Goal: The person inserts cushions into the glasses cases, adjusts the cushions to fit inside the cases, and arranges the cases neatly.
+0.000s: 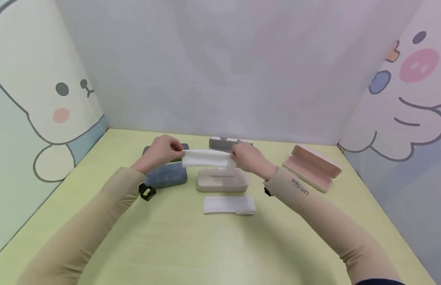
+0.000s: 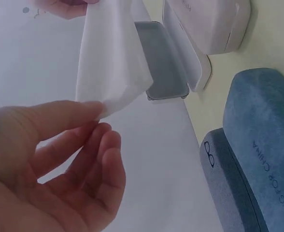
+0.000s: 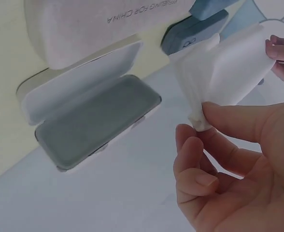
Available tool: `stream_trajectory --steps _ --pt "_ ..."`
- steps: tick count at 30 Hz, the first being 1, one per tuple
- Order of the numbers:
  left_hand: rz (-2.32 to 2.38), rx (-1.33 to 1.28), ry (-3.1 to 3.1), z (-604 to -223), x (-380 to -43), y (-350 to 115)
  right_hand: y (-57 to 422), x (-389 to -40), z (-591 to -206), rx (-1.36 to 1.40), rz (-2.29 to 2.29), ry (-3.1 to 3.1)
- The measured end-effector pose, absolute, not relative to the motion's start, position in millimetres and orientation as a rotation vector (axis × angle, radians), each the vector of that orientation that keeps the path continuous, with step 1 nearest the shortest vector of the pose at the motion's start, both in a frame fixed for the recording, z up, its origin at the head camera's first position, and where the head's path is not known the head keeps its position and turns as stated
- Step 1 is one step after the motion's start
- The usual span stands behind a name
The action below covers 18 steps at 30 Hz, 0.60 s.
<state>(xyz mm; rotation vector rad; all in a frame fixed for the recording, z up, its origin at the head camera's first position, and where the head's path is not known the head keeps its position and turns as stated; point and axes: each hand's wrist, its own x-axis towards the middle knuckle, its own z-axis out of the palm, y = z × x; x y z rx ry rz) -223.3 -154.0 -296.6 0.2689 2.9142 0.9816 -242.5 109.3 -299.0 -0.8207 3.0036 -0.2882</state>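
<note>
My left hand (image 1: pixel 162 150) and right hand (image 1: pixel 251 158) hold a white cloth (image 1: pixel 206 158) stretched between them, above the glasses cases. In the left wrist view, the left thumb and index finger pinch one corner of it, with the other fingers loosely bent. The right wrist view has the right thumb and fingers pinching a gathered end of the cloth. Just below the hands lies a closed pale glasses case (image 1: pixel 222 184) with lettering on top. In front of that case, a second white cloth (image 1: pixel 229 205) rests folded flat on the table.
Left of the pale case sits a closed blue glasses case (image 1: pixel 167 180), with a darker grey-blue case (image 2: pixel 229 179) behind it. An open case with a grey inside (image 3: pixel 98 121) stands at the back. On the right is an open pink case (image 1: pixel 309 170). Walls border the table.
</note>
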Motion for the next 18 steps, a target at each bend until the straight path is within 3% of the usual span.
stream_trajectory --steps 18 --pt "1.018 0.194 2.824 -316 -286 -110 137 -286 -310 -0.627 -0.116 3.014"
